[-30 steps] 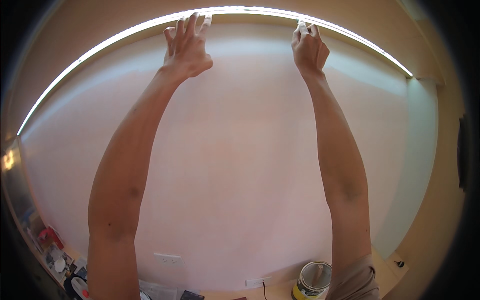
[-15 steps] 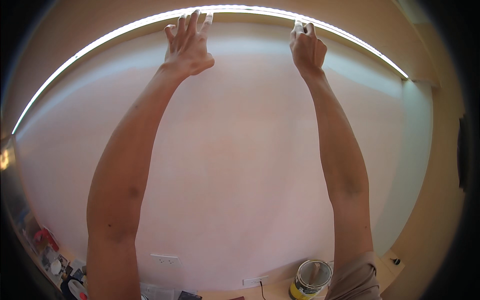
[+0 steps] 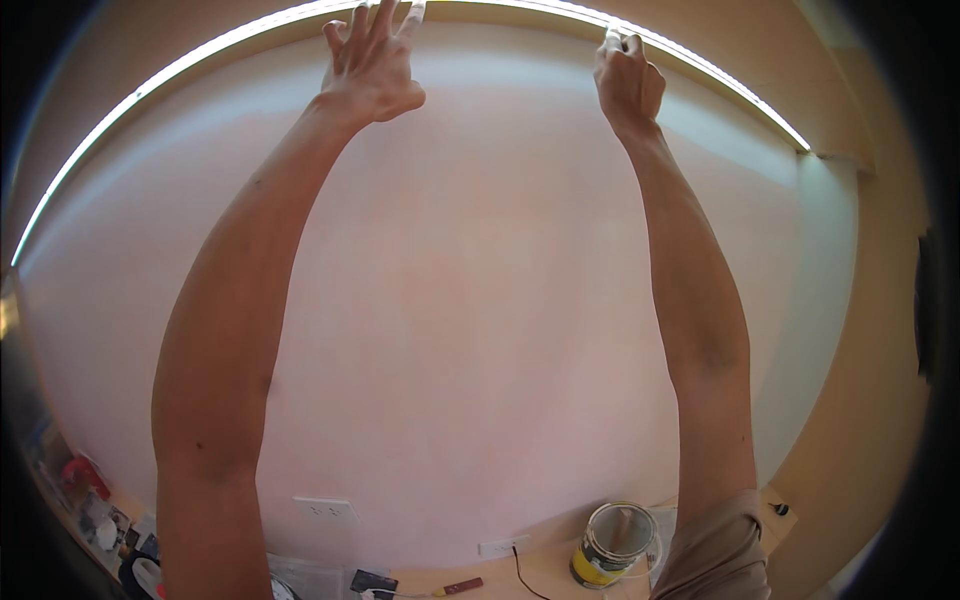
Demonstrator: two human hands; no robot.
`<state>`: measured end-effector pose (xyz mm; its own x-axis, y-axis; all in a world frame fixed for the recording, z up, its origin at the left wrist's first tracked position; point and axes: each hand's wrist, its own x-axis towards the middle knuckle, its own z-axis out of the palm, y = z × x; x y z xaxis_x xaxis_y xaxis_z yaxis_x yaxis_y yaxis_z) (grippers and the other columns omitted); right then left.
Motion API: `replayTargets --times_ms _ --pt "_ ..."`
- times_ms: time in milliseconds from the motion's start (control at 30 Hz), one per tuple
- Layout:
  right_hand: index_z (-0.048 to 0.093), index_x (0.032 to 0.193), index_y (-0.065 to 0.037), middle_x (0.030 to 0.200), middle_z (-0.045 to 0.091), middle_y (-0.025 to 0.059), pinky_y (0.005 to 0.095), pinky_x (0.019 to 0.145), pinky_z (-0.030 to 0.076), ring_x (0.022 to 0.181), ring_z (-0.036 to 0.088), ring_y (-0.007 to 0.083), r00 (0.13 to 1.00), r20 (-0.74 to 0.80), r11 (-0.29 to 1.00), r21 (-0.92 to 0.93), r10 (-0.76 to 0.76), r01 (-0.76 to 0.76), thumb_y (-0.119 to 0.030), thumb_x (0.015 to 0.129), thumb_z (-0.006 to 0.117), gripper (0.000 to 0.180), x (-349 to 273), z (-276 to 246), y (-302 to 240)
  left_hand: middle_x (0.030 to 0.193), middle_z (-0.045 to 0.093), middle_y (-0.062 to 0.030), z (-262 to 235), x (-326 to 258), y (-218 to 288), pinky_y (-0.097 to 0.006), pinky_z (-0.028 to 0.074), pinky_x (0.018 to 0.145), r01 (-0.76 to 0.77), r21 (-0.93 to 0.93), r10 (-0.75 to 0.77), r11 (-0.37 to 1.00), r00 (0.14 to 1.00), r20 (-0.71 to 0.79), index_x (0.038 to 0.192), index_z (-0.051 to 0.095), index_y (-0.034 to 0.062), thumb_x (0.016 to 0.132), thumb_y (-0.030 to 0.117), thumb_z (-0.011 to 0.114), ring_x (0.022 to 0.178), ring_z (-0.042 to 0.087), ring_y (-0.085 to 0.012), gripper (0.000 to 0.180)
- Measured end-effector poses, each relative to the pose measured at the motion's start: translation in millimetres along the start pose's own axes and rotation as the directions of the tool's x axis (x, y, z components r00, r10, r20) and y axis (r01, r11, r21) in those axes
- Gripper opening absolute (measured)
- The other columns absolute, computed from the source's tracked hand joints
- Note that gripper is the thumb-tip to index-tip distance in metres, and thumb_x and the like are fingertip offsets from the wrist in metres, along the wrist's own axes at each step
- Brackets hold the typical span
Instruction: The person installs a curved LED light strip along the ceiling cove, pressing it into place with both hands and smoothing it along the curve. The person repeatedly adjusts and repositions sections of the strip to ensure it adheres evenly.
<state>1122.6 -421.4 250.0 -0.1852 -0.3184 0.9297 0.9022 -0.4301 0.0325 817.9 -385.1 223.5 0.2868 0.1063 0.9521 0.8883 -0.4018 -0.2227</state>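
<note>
A thin glowing LED light strip runs along the underside edge of a wooden panel above a pale wall. My left hand reaches up with its fingers spread, and its fingertips touch the strip, partly cut off by the top of the picture. Farther right, my right hand is closed, its fingers curled and the fingertips against the strip. The glare hides exactly how those fingertips meet it. Both arms are raised high in front of the wall.
Below stands an open paint can with a yellow band and a stick inside. Near it lie a dark red-handled tool, a dark flat packet and a black cable. Wall sockets sit low. Clutter with a red item is at lower left.
My right hand has moved a little to the right along the strip. The left hand keeps about its place on it. The view has tipped slightly downward, showing more of the surface below.
</note>
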Motion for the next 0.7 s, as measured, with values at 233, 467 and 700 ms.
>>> replayTargets --times_ms 233,467,700 --pt "0.066 0.101 0.0 0.112 0.07 0.0168 0.0453 0.069 0.059 0.077 0.072 0.036 0.997 -0.026 0.995 0.062 -0.072 0.073 -0.013 0.095 0.058 0.017 4 -10 -26 0.167 0.018 -0.0252 3 -1 -4 -0.068 0.009 0.122 0.007 -0.023 -0.007 1.0 0.999 -0.036 0.162 0.022 0.0047 0.076 0.019 0.069 0.156 0.01 -0.0447 0.099" --pt "0.067 0.091 -0.003 0.107 0.071 0.0164 0.0465 0.059 0.057 0.066 0.069 0.0362 0.995 -0.046 0.996 0.019 -0.088 0.089 -0.017 0.097 0.057 0.018 5 2 -37 0.162 0.025 -0.0248 17 0 -11 -0.068 0.011 0.122 0.0 -0.02 -0.002 1.0 0.993 -0.116 0.159 0.028 0.004 0.075 0.018 0.069 0.153 0.017 -0.0449 0.095" --pt "0.066 0.096 -0.002 0.106 0.071 0.019 0.0498 0.073 0.056 0.082 0.072 0.0363 0.988 0.086 0.973 0.186 0.125 -0.139 -0.017 0.095 0.056 0.018 13 -4 -45 0.156 0.031 -0.0244 7 -10 -7 -0.068 0.014 0.121 -0.072 -0.02 0.068 0.997 0.986 -0.155 0.157 0.03 0.0032 0.074 0.017 0.068 0.148 0.024 -0.0435 0.093"
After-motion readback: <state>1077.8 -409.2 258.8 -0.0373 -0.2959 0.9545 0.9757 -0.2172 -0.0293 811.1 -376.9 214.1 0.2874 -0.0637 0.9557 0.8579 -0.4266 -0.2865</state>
